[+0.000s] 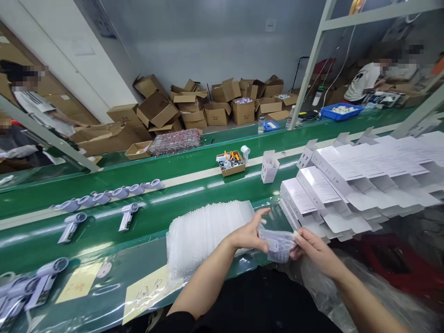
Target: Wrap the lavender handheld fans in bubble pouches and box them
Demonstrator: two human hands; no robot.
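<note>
A light purple item in a clear plastic bag (277,246) is held between my two hands, close to the front edge of the bench. My left hand (252,232) is at the bag's left side, its thumb against the plastic and its fingers spread. On the right, my right hand (310,248) pinches the other end of the bag. A thick row of white translucent bags (208,231) lies left of my hands. Stacked white boxes with open flaps (312,189) stand to the right. What the bag holds is partly blurred by the plastic.
Purple handheld fans (129,216) lie on the green conveyor (152,240) at the left. A small carton of parts (233,170) and an upright white box (269,167) stand ahead. Metal posts (312,64) rise beyond. People work at far left and far right.
</note>
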